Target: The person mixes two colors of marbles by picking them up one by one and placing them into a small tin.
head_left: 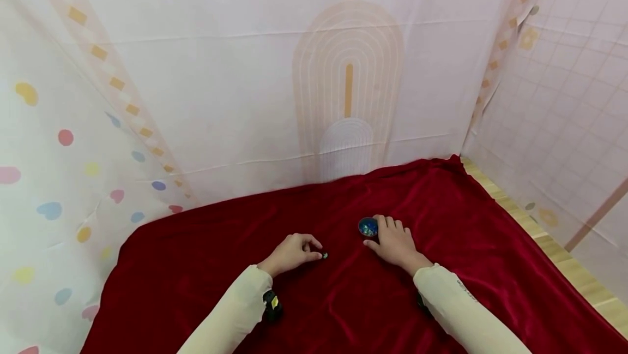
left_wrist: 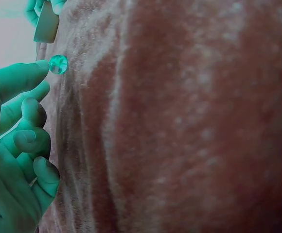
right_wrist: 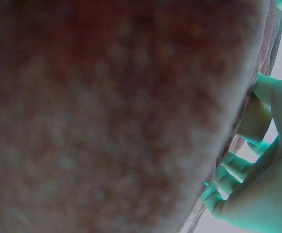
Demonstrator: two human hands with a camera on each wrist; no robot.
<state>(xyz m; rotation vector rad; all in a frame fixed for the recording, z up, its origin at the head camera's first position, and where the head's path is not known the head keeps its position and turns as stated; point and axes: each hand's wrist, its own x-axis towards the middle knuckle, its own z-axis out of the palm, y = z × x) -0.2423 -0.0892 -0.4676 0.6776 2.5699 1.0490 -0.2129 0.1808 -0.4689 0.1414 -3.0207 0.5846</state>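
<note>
A small clear glass marble (left_wrist: 58, 64) shows against the cloth in the left wrist view, right at the thumb tip of my left hand (head_left: 294, 251). The index fingertip stands a little apart from the thumb, and the other fingers curl loosely. In the head view the same marble (head_left: 325, 255) is a tiny greenish spot. My right hand (head_left: 394, 242) holds a small round cup (head_left: 368, 227) by its right side, thumb toward me and index finger at the far side. The cup's inside looks shiny blue. Its plain tapered wall (right_wrist: 254, 120) shows between thumb and fingers in the right wrist view.
Under both hands lies a dark red velvet cloth (head_left: 206, 288) with soft folds. Along the right, a pale wooden edge (head_left: 535, 228) shows beyond it. Printed white curtains (head_left: 221, 97) hang close behind and at both sides.
</note>
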